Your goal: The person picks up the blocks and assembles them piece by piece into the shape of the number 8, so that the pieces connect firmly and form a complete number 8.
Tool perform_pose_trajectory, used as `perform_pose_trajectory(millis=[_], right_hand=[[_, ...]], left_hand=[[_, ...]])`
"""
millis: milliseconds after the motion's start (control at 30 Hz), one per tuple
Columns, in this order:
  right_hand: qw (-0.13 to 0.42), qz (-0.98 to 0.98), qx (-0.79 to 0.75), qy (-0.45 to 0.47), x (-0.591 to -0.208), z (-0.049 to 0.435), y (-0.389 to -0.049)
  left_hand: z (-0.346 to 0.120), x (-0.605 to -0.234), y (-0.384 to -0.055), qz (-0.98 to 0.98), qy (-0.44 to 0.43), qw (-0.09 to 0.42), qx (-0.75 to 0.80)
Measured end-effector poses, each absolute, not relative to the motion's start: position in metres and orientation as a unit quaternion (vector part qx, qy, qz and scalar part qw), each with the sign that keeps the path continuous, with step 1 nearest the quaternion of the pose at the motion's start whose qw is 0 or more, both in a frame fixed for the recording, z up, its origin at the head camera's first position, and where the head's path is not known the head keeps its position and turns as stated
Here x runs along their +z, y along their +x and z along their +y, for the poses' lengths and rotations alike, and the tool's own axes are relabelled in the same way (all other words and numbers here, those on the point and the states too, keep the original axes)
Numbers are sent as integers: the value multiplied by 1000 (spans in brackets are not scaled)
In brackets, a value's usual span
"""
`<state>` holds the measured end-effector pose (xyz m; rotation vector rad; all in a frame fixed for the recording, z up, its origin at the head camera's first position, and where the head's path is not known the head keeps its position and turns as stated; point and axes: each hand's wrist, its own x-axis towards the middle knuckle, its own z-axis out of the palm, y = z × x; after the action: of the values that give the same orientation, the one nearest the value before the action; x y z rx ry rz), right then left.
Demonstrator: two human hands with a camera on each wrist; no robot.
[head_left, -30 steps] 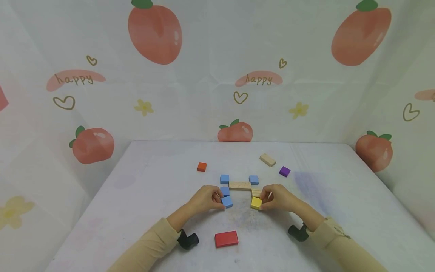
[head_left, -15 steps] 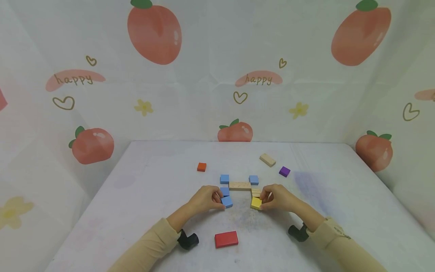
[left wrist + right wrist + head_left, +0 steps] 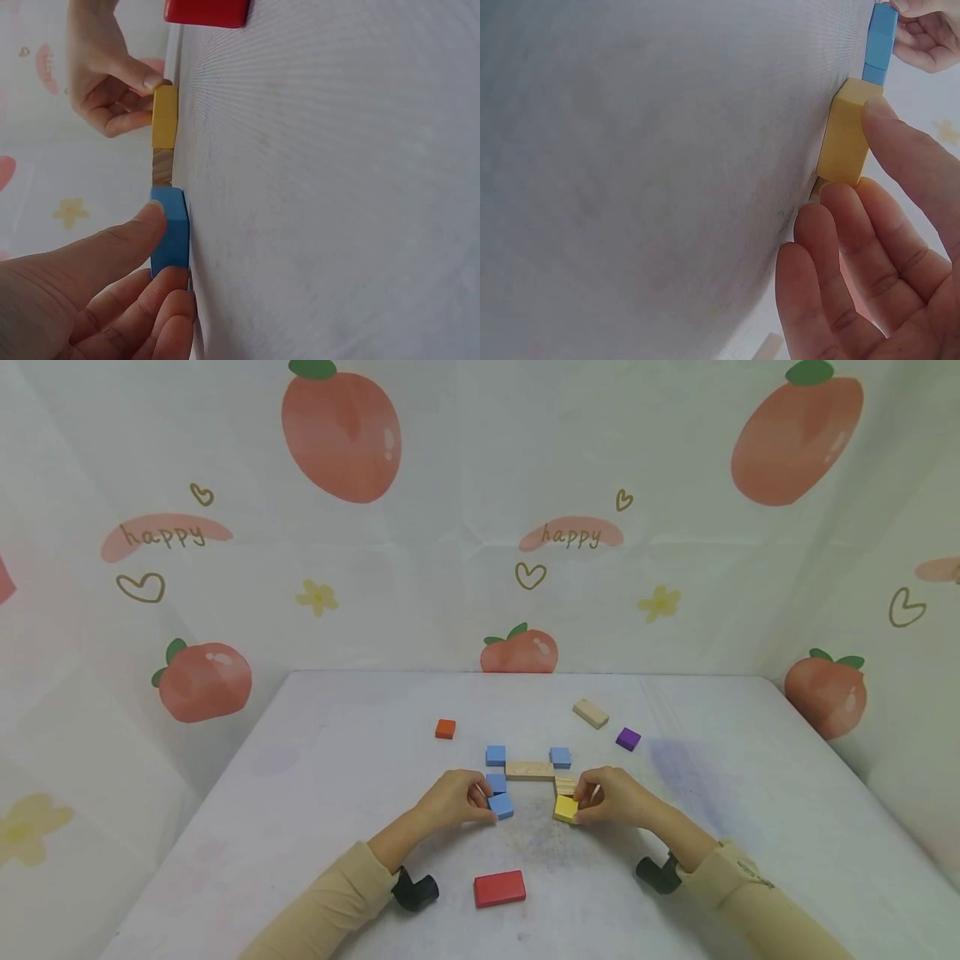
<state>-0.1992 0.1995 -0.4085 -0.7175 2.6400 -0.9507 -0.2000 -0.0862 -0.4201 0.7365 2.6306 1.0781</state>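
Observation:
My left hand (image 3: pixel 450 800) pinches a small blue block (image 3: pixel 501 806) between thumb and fingers, its thumb on the block's edge in the left wrist view. That block sits slightly turned, right in front of another blue block (image 3: pixel 496 783). Across from it, my right hand (image 3: pixel 617 795) pinches a yellow block (image 3: pixel 566 809) at its right side. Just behind the yellow one lies a striped wooden block (image 3: pixel 565 786), partly covered by the fingers. A long plain wooden block (image 3: pixel 529 770) spans between the two rows, with a blue block (image 3: pixel 496 755) at the back left and a blue block (image 3: pixel 560 757) at the back right.
A red block (image 3: pixel 499 888) lies nearer the front of the white table (image 3: pixel 360 718). Farther back are an orange block (image 3: pixel 446 728), a loose plain wooden block (image 3: pixel 591 712) and a purple block (image 3: pixel 628 738). A printed cloth (image 3: pixel 435 568) hangs around the table.

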Motion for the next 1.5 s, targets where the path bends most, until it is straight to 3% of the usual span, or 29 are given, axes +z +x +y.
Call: perform_pose_trajectory(millis=[1033,1500], right_hand=[[116,901,-327,-261,-408,199,-199],[126,905,-322,-250,-408,200,-201]], left_hand=[[-97,-414,-198,884,233,131,384],[-103,-411,-183,824,344,242,379]])
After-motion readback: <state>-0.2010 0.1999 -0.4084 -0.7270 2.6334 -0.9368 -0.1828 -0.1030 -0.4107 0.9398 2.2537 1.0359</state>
